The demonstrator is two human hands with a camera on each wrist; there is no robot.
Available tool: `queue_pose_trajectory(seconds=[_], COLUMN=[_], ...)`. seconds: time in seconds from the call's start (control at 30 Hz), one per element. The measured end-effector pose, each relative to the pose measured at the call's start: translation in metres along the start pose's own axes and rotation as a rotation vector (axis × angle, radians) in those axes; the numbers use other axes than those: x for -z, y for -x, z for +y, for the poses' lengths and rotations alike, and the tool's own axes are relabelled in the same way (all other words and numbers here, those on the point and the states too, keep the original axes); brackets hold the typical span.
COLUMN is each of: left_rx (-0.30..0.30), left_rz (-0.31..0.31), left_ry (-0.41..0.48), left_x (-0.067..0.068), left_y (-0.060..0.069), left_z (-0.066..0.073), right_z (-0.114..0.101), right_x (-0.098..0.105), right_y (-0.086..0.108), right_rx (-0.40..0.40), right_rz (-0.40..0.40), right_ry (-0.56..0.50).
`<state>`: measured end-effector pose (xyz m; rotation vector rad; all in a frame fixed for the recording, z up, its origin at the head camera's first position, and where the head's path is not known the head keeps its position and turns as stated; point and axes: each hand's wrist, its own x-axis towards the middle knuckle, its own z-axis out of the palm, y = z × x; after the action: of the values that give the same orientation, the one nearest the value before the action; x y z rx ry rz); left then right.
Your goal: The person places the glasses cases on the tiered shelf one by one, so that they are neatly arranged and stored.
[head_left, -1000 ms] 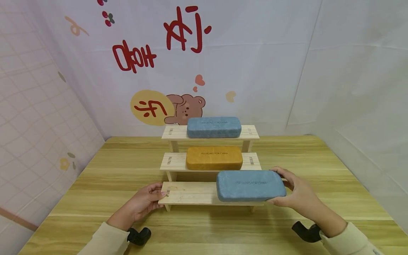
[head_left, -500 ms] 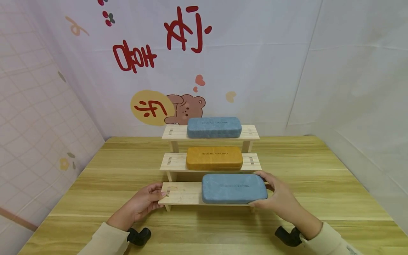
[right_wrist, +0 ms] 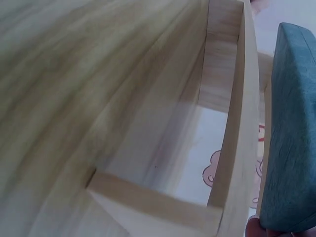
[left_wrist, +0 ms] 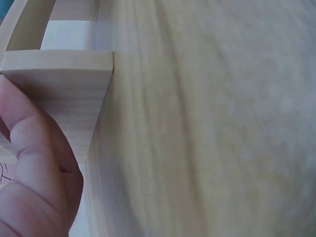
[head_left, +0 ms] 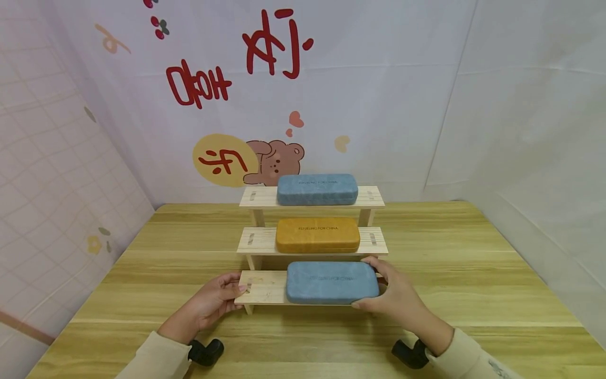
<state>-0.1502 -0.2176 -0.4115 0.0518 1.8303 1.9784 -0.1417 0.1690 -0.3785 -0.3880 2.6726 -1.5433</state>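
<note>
My right hand (head_left: 395,295) grips the right end of a blue glasses case (head_left: 332,282), thumb at the front and fingers behind. The case is at the lowest step of a three-step wooden rack (head_left: 265,288); in the right wrist view the blue case (right_wrist: 292,128) looks slightly above the board. My left hand (head_left: 213,300) pinches the left end of that lowest step, thumb on top. On the middle step lies a yellow glasses case (head_left: 317,235), and on the top step another blue glasses case (head_left: 317,189).
The rack stands on a wood-grain table (head_left: 473,295). A white printed cloth wall (head_left: 379,95) rises behind the table, with more cloth at both sides. Black straps with curved mounts (head_left: 206,351) sit at both wrists.
My right hand has carried the blue glasses case leftward and a little down, from the rack's right end toward the middle of the lowest step. The left hand has stayed put.
</note>
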Motion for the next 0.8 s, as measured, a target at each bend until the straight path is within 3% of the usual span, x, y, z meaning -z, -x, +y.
queue_pose_trajectory(seconds=[0.23,0.8], left_rx=[0.001,0.009], left_rz=[0.004,0.009], left_ry=[-0.001,-0.014], left_x=[0.000,0.000], left_y=[0.000,0.001], left_z=[-0.001,0.000], right_z=[-0.003,-0.007], right_x=[-0.009,-0.023], right_y=[-0.004,-0.013], right_rx=[-0.041,-0.044], right_rz=[-0.005,-0.009], right_ry=[0.030,0.109])
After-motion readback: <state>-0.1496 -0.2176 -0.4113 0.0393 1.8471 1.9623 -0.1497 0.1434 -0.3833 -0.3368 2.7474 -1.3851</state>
